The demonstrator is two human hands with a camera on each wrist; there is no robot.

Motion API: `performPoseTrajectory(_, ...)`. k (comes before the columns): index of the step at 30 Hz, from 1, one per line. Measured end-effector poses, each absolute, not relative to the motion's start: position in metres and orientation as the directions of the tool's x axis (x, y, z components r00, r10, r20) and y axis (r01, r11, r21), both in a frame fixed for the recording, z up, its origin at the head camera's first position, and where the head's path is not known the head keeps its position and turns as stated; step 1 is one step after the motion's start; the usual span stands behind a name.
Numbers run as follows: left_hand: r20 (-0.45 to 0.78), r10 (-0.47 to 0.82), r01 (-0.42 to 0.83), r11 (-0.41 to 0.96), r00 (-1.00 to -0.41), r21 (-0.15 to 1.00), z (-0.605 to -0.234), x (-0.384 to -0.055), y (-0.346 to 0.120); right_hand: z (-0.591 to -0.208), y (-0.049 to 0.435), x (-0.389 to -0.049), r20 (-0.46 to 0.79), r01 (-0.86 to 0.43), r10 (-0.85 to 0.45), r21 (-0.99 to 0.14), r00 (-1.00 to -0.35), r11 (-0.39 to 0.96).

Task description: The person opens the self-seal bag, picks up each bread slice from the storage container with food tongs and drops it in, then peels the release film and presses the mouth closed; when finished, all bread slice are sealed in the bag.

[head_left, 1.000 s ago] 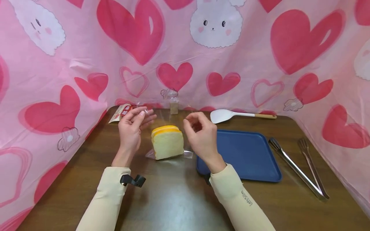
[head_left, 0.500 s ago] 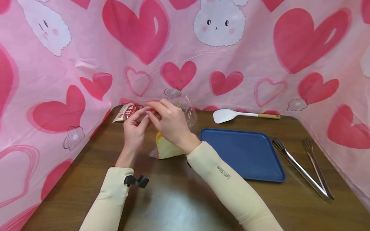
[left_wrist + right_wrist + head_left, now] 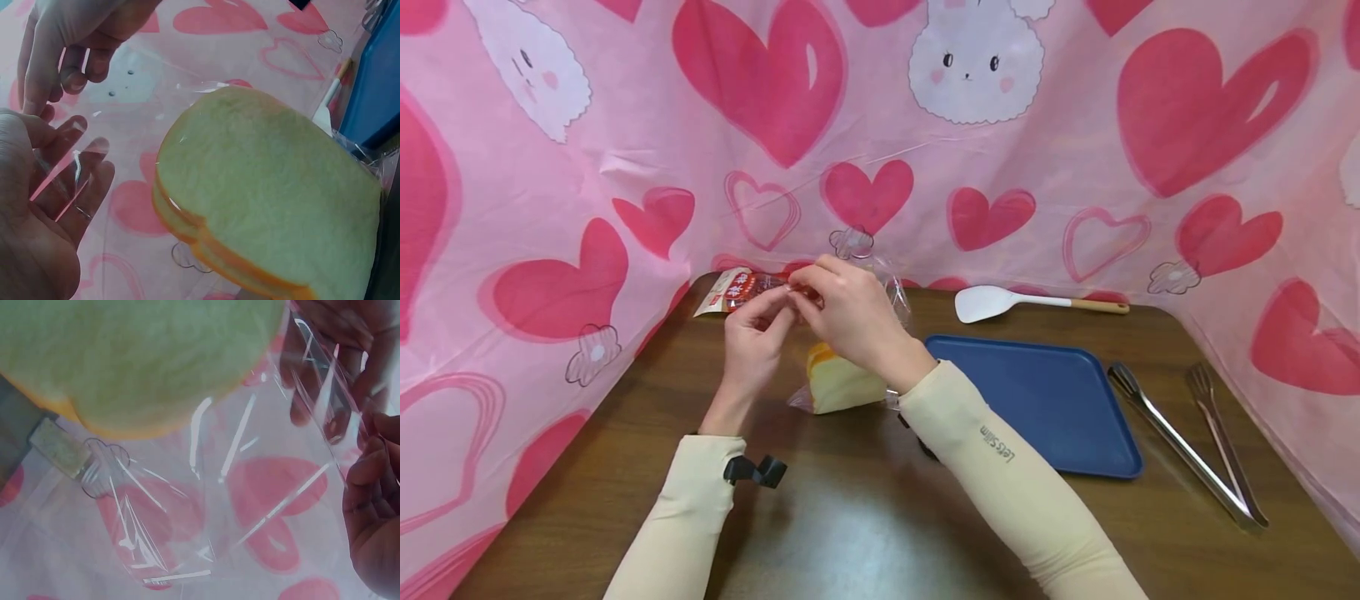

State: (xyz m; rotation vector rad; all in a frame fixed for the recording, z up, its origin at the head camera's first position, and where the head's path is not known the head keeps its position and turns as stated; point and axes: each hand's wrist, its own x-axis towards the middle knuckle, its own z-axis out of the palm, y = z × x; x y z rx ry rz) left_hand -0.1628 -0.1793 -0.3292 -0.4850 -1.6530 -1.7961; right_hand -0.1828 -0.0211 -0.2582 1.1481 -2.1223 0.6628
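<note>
Left hand [image 3: 754, 337] and right hand [image 3: 857, 312] both pinch the clear bag's [image 3: 892, 292] upper edge; head view: bread [image 3: 846, 387] stands on the table [image 3: 842, 517], seemingly inside, partly blocked by the right hand. Left wrist view: bread looks light, squashy, best held by its broad faces; tray [image 3: 376, 81] and spatula [image 3: 325, 112] beyond. Right wrist view: film looks thin, slippery, pinch the rim; small jar [image 3: 61, 448] nearby.
</note>
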Motion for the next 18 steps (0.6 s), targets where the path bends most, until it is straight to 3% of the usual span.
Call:
performPoseTrajectory(10, 0.628, -0.145, 0.608, 0.160, -0.765, 0.778, -0.326, -0.158, -0.184, -0.247, -0.009, -0.178, 0.633, -0.864, -0.628, -0.137, -0.452, 0.484)
performPoseTrajectory(18, 0.618, -0.103, 0.592, 0.201, -0.780, 0.781, -0.322, -0.156, -0.184, -0.247, -0.004, -0.178, 0.671, -0.870, -0.577, -0.230, -0.466, 0.435)
